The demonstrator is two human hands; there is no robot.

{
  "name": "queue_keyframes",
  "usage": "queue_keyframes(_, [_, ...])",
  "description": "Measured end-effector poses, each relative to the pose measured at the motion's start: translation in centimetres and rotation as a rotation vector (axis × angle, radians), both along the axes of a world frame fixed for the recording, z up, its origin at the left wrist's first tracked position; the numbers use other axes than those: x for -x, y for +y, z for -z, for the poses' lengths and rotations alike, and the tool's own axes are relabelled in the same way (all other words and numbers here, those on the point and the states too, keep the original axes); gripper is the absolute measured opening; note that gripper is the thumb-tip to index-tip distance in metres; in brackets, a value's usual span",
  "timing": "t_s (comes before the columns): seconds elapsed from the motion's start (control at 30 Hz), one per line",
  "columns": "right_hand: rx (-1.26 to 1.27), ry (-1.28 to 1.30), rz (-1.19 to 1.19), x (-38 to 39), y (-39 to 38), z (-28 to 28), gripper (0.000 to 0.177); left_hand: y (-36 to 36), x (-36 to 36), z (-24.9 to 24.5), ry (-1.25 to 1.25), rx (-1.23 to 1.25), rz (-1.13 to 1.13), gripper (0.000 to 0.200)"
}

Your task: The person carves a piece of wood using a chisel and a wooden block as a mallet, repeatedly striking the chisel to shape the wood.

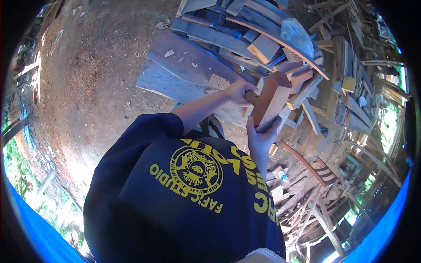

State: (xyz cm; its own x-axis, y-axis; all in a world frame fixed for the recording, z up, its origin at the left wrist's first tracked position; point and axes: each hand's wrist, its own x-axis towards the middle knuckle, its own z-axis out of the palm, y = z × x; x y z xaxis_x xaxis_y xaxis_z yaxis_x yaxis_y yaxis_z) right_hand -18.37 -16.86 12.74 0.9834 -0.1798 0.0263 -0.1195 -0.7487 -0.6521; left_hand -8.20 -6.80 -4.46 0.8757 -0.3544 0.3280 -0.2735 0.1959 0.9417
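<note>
Reddish-brown, blocky wooden mallet (270, 100) by the near edge of a grey plank bench (163, 82).
Left hand (239, 93) wraps its fingers round the handle (251, 97); right hand (262, 135) cups the near end, the head's long axis running forward-right.

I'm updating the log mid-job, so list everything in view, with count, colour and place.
wooden mallet: 1, reddish brown, in both hands
wide boards: at least 2, greyish brown, beyond the left hand
curved strip: 1, orange-brown, across the woodpile
plastic bag: 1, see-through bluish, on the woodpile
loose wood: many, browns and greys, top and right
slatted frame: 1, reddish brown, lower right
ground: 1, brown, littered, left
plants: uncounted, green, outer edges
blue patches: 2, blue, bottom corners, material unclear
shirt: 1, dark blue, yellow print, bottom centre
left hand: 1, bare, on the handle
right hand: 1, bare, at the head's near end
</note>
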Motion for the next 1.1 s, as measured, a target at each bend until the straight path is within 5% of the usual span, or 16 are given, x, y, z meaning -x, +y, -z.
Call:
queue_keyframes(0.07, [-0.049, 0.234, 0.103, -0.9, 1.2, -2.0, 0.072, -0.1, -0.2, 0.2, 0.003, -0.037, -0.021, 0.026])
queue_keyframes(0.2, [-0.02, 0.188, 0.016, -0.6, -0.1, -3.0, 0.071, -0.2, 0.3, 0.6, -0.018, -0.103, -0.027, 0.023])
queue_keyframes(0.27, [0.051, -0.353, 0.011, 0.9, -1.9, -2.7, 0.068, 0.4, 0.1, -0.5, 0.003, -0.145, -0.019, 0.023])
queue_keyframes(0.53, [0.035, 0.104, 0.175, 1.7, 0.5, 1.1, 0.079, 0.8, 0.1, -1.3, -0.014, -0.18, -0.01, 0.026])
queue_keyframes(0.77, [0.046, 0.272, 0.075, 0.4, 0.8, -2.0, 0.085, 1.0, 0.3, -1.5, 0.031, -0.146, -0.005, 0.022])
queue_keyframes(0.9, [-0.295, -0.014, 0.198, 2.8, -0.7, -2.5, 0.083, 1.7, 0.1, -2.5, 0.048, -0.205, 0.03, 0.021])
queue_keyframes(1.1, [0.122, 0.062, 0.168, 3.2, 1.5, 0.6, 0.062, 1.1, 0.1, -1.5, 0.043, -0.249, 0.051, 0.022])
